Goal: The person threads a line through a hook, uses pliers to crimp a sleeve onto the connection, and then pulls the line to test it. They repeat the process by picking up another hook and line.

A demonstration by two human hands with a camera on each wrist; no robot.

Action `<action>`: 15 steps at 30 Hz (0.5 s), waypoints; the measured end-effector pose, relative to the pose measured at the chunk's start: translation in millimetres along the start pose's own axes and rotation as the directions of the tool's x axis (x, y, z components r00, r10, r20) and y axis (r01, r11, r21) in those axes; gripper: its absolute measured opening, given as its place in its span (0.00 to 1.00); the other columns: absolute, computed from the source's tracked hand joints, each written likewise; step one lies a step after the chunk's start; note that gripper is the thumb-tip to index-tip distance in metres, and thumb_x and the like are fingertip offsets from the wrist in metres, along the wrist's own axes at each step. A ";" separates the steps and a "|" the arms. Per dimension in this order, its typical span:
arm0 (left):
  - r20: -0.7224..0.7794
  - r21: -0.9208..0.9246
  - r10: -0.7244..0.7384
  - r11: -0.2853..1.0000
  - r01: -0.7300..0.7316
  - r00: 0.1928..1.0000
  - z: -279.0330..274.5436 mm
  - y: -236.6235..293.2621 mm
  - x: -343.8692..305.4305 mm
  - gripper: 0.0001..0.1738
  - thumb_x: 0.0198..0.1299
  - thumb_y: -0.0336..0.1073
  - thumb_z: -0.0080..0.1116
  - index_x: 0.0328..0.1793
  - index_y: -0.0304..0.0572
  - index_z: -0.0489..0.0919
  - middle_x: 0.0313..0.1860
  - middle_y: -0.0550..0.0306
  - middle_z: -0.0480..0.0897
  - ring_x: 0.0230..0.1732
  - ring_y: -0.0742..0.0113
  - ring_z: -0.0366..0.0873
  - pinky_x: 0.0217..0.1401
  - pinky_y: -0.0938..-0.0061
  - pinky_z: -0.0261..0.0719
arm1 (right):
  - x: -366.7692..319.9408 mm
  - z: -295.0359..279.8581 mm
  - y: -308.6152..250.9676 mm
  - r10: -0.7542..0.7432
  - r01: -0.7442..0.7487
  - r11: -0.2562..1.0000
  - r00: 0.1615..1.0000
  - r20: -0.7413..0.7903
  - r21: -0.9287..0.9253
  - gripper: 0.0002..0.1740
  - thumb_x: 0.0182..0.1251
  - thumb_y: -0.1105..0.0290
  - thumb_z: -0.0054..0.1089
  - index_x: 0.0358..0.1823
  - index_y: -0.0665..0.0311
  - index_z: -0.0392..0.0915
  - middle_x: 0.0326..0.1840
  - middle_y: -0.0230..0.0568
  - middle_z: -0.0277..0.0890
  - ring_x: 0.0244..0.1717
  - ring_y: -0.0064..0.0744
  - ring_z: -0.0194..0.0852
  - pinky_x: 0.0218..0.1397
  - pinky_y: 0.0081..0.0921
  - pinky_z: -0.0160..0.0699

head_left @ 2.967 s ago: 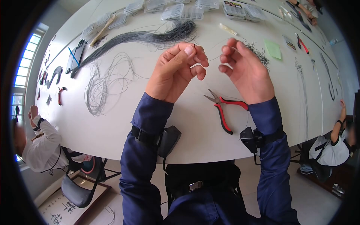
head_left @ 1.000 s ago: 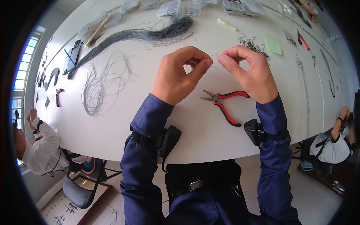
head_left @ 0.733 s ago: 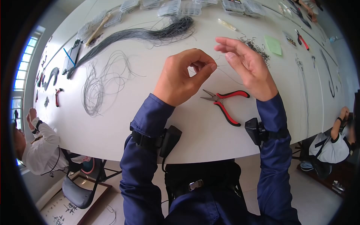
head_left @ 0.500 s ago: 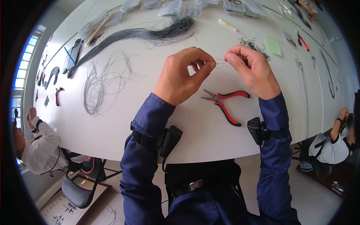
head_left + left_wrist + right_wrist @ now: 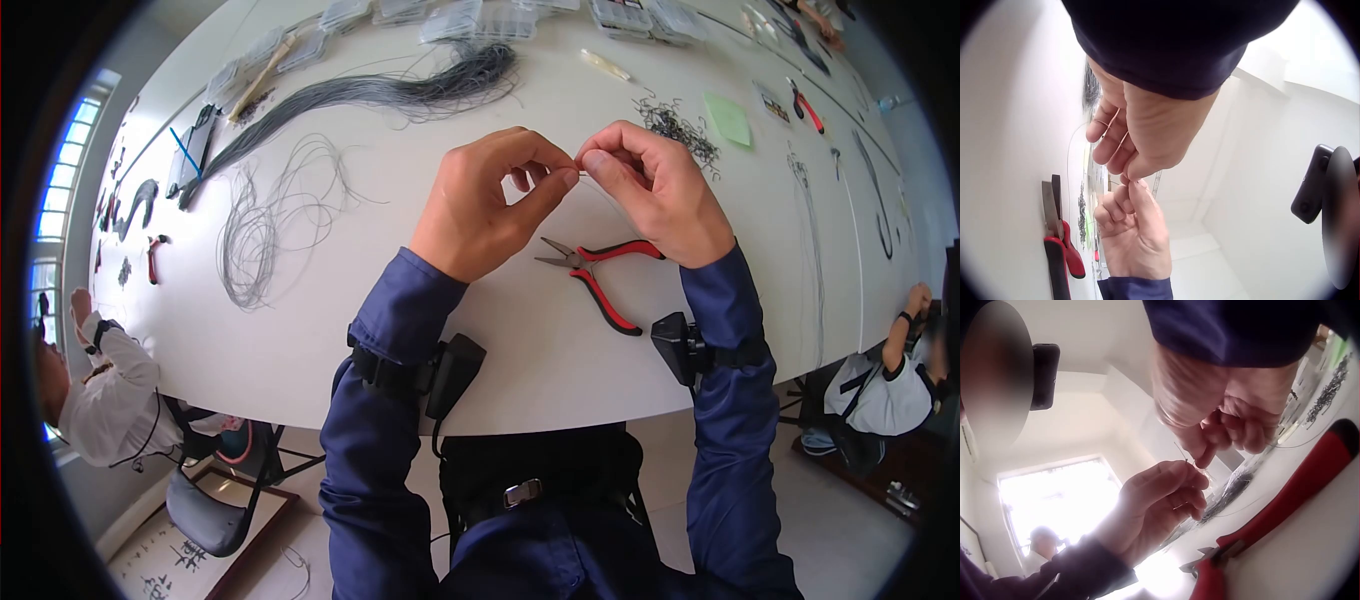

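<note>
- L sleeve [image 5: 372,490] & R sleeve [image 5: 735,470]: navy, long, creased; cuffs hemmed.
- L hand [image 5: 470,210] & R hand [image 5: 665,195] left bare.
- Blk strap [image 5: 380,368] fastened over ea. sleeve, w/ blk angular cam box [image 5: 457,375] mounted on it.
- Thin blk cable [image 5: 437,440] attached to L box.
- Silver-col. buckle [image 5: 522,494] seen at waist, navy cloth [image 5: 560,560] below.
- Blk rounded device [image 5: 1313,184] worn by head, per L wrist view.

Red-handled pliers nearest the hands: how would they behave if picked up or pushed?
The pliers look rigid, given metallic jaws. Lying flat, handles splayed, they'd probably slide rather than roll. Lifted by one handle, the other may swing about the pivot.
</note>
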State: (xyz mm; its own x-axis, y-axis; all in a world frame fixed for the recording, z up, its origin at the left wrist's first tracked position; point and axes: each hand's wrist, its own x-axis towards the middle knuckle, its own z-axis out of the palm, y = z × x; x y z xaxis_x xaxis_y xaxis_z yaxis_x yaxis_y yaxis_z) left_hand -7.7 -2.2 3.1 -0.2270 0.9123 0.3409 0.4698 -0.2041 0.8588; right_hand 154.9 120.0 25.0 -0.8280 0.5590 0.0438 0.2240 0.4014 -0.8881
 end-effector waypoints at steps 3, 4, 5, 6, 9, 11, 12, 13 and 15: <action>-0.043 0.012 0.017 1.000 -0.017 0.999 0.8 -4.1 0.7 0.06 0.63 0.29 0.65 0.42 0.32 0.84 0.36 0.56 0.86 0.39 0.70 0.82 0.48 0.75 0.80 | 0.1 1.7 -2.5 -0.010 0.011 1.000 0.995 -0.096 0.011 0.11 0.71 0.66 0.59 0.39 0.68 0.79 0.23 0.23 0.68 0.25 0.14 0.58 0.30 0.18 0.62; -0.061 0.024 0.012 1.000 -0.010 0.998 0.9 -4.9 1.2 0.06 0.63 0.29 0.65 0.42 0.32 0.84 0.36 0.55 0.86 0.39 0.70 0.82 0.48 0.75 0.80 | 0.8 0.6 -1.5 -0.023 0.023 1.000 0.988 -0.155 -0.006 0.11 0.71 0.65 0.60 0.39 0.68 0.79 0.23 0.23 0.68 0.25 0.14 0.57 0.30 0.18 0.62; -0.080 0.036 0.006 0.999 -0.003 0.997 0.8 -5.8 1.3 0.07 0.63 0.30 0.65 0.42 0.33 0.84 0.37 0.55 0.86 0.39 0.70 0.83 0.48 0.75 0.81 | 1.1 0.3 -0.9 -0.037 0.033 0.999 0.977 -0.211 -0.023 0.11 0.71 0.65 0.60 0.38 0.68 0.79 0.23 0.23 0.67 0.25 0.15 0.57 0.30 0.18 0.62; -0.098 0.048 0.000 0.999 0.005 0.995 0.6 -6.4 1.1 0.07 0.63 0.30 0.65 0.42 0.33 0.84 0.37 0.55 0.87 0.39 0.70 0.83 0.48 0.75 0.81 | 0.8 0.5 -1.4 -0.032 0.030 0.999 0.977 -0.211 -0.010 0.11 0.70 0.65 0.61 0.37 0.68 0.79 0.22 0.23 0.65 0.25 0.15 0.56 0.30 0.18 0.61; -0.095 0.091 -0.016 0.996 0.024 0.995 0.5 -7.2 0.2 0.07 0.63 0.30 0.66 0.42 0.32 0.84 0.36 0.55 0.87 0.38 0.70 0.83 0.47 0.75 0.82 | 0.1 0.7 -4.5 -0.017 0.023 0.999 0.978 -0.208 0.029 0.11 0.67 0.65 0.61 0.35 0.67 0.78 0.20 0.23 0.59 0.25 0.15 0.53 0.29 0.18 0.59; -0.093 0.078 -0.024 0.996 0.031 0.995 1.5 -7.7 0.5 0.07 0.63 0.30 0.66 0.42 0.32 0.84 0.36 0.55 0.87 0.37 0.69 0.84 0.47 0.75 0.82 | 0.5 2.4 -3.5 -0.015 0.007 0.999 0.978 -0.208 -0.040 0.11 0.64 0.65 0.62 0.34 0.67 0.78 0.19 0.23 0.56 0.24 0.16 0.52 0.28 0.19 0.58; -0.092 0.071 -0.028 0.997 0.034 0.995 2.0 -7.9 0.5 0.08 0.63 0.30 0.66 0.42 0.32 0.84 0.36 0.55 0.87 0.37 0.69 0.84 0.47 0.75 0.82 | 0.5 3.0 -3.2 -0.014 -0.002 0.997 0.978 -0.208 -0.075 0.11 0.63 0.64 0.62 0.34 0.66 0.78 0.19 0.23 0.55 0.24 0.16 0.51 0.28 0.19 0.57; -0.090 0.074 -0.035 0.996 0.042 0.995 2.6 -8.0 0.5 0.07 0.63 0.30 0.66 0.42 0.32 0.84 0.36 0.55 0.87 0.37 0.69 0.84 0.47 0.75 0.82 | 0.5 2.5 -3.2 -0.007 -0.010 0.996 0.978 -0.208 -0.084 0.11 0.62 0.65 0.63 0.33 0.66 0.78 0.19 0.24 0.55 0.24 0.16 0.51 0.27 0.20 0.57; -0.086 0.081 -0.051 0.995 0.058 0.995 3.1 -7.9 -0.2 0.07 0.63 0.30 0.66 0.42 0.32 0.84 0.35 0.54 0.87 0.37 0.69 0.84 0.46 0.75 0.82 | 0.3 0.9 -3.7 0.005 -0.026 0.995 0.978 -0.206 -0.101 0.10 0.59 0.65 0.63 0.32 0.66 0.78 0.18 0.24 0.54 0.23 0.17 0.50 0.26 0.21 0.55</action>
State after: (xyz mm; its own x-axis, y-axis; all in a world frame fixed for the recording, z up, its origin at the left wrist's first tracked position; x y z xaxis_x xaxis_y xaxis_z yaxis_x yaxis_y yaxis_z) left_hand -8.7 0.3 -4.9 -0.3236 0.8874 0.3283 0.5233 -0.1213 0.8435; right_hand 153.4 118.0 27.8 -0.7029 0.6987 0.1332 0.2963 0.4580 -0.8381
